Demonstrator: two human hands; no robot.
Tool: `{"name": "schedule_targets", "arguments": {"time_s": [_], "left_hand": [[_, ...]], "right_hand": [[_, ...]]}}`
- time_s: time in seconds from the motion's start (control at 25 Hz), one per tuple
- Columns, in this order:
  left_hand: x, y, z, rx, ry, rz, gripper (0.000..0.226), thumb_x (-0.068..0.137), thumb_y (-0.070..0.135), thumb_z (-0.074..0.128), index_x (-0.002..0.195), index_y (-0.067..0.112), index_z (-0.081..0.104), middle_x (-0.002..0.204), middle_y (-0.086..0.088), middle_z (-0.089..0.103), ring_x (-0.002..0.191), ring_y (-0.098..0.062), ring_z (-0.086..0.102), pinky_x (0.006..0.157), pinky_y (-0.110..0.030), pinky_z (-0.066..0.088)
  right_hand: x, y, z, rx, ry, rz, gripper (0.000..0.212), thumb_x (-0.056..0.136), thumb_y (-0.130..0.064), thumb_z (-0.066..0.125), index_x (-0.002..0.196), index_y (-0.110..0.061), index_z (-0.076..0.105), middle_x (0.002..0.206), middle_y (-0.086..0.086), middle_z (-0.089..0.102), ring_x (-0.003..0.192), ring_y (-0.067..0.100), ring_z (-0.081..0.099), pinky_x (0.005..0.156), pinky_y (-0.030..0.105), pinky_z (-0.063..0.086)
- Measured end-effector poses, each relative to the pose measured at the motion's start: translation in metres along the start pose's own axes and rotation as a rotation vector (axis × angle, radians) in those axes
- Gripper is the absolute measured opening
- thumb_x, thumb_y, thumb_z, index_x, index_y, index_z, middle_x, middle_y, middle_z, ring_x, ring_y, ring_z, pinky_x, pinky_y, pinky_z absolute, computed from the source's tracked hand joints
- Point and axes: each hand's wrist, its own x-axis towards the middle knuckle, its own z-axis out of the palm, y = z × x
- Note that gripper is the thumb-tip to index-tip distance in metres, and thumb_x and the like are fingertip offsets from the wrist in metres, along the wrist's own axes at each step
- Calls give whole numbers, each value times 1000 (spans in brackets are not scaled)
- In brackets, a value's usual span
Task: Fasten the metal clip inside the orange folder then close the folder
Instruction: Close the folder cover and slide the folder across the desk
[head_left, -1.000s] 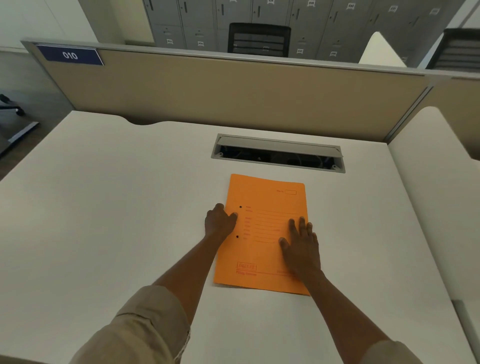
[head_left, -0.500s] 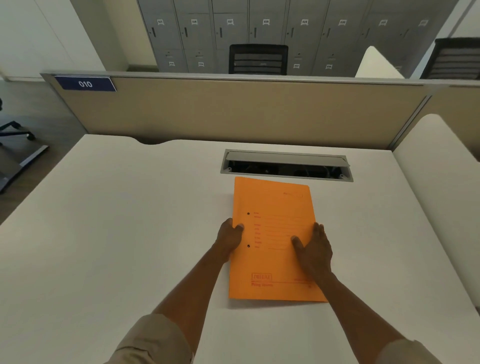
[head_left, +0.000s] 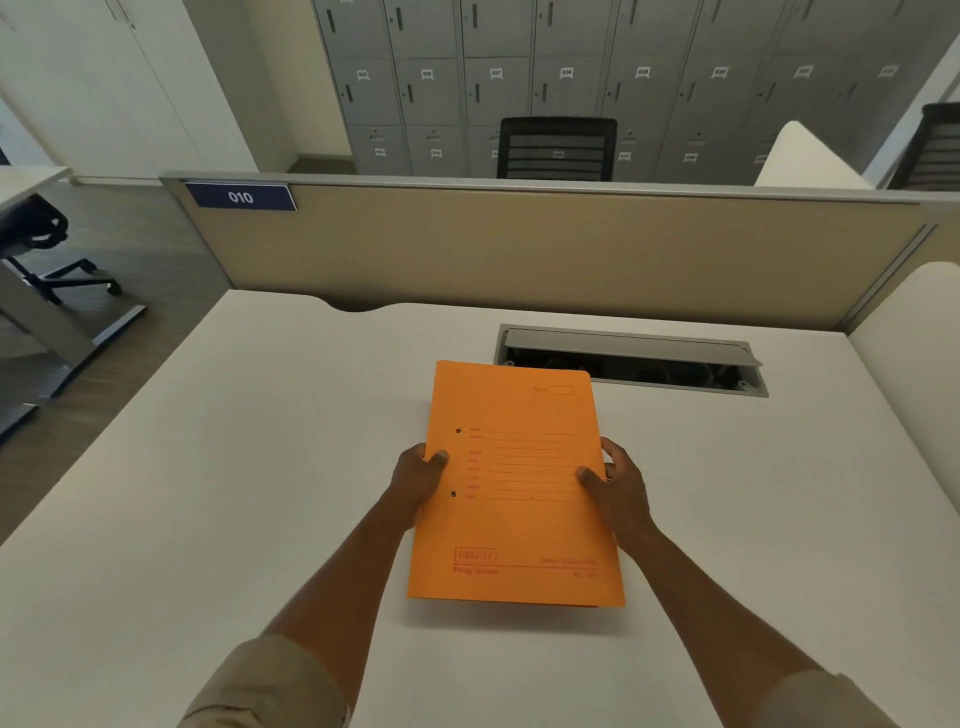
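Note:
The orange folder (head_left: 519, 525) is closed, its printed cover facing up, with two small punch holes near its left edge. It is lifted a little off the white desk (head_left: 234, 493), its near edge casting a shadow. My left hand (head_left: 418, 480) grips the left edge with the thumb on the cover. My right hand (head_left: 615, 486) grips the right edge the same way. The metal clip is hidden inside the folder.
An open grey cable tray (head_left: 631, 361) is set into the desk just behind the folder. A beige partition (head_left: 519, 249) with a "010" label runs along the far edge. An office chair (head_left: 36, 244) stands on the floor at far left.
Both hands went from pressing flat on the cover to gripping the folder's side edges. The folder has come up off the desk.

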Motion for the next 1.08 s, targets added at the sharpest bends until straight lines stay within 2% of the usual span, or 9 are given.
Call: {"name": "schedule_targets", "arguments": {"time_s": [0.2,0.32,0.44,0.6,0.72,0.8,1.08], "left_hand": [[36,11,-57,21,88,43,20,101,28,51,107,13,63,105,-13,71,94,-33,68,86,-47,56],[60,22,-82,51,130,57,20,100,31,52,106,16,63,103,-12,71,93,-33,68,87,-48,56],[88,30,-104,78,164,76,24,99,35,53,111,18,64,104,-9,72,93,-33,69,90,-52,55],[124,43,-124,162,226,123,24,98,36,53,112,20,65,105,-8,72,92,-32,69,89,-51,55],[155,51,-131,288,251,121,33,98,34,53,124,16,61,113,-8,70,98,-33,68,88,-49,55],[176,54,-132,374,253,114,41,96,33,55,132,13,54,123,-10,67,105,-34,66,91,-52,54],[228,64,-123,492,240,187,31,93,18,59,123,6,59,111,-12,69,96,-32,66,83,-43,55]], "right_hand": [[17,-39,58,0,-26,-40,61,88,-39,66,141,-25,39,134,7,56,116,30,58,94,55,52],[31,-64,84,19,-23,-58,58,90,-31,65,141,-22,39,134,7,56,113,24,57,93,47,50],[52,-85,109,9,-21,-61,55,92,-25,64,141,-18,40,132,8,57,103,16,52,89,39,48],[82,-105,138,-7,-20,-66,58,92,-23,64,143,-18,38,127,4,56,103,17,54,85,35,46],[104,-114,154,-43,-41,-49,56,92,-17,62,143,-18,37,116,-2,51,99,15,50,81,33,44],[118,-117,162,-74,-41,-33,52,92,-15,62,139,-17,39,116,1,54,97,16,51,79,32,44],[168,-115,186,-217,40,8,47,88,-13,65,131,-10,46,126,13,59,114,31,57,84,34,44]]}}
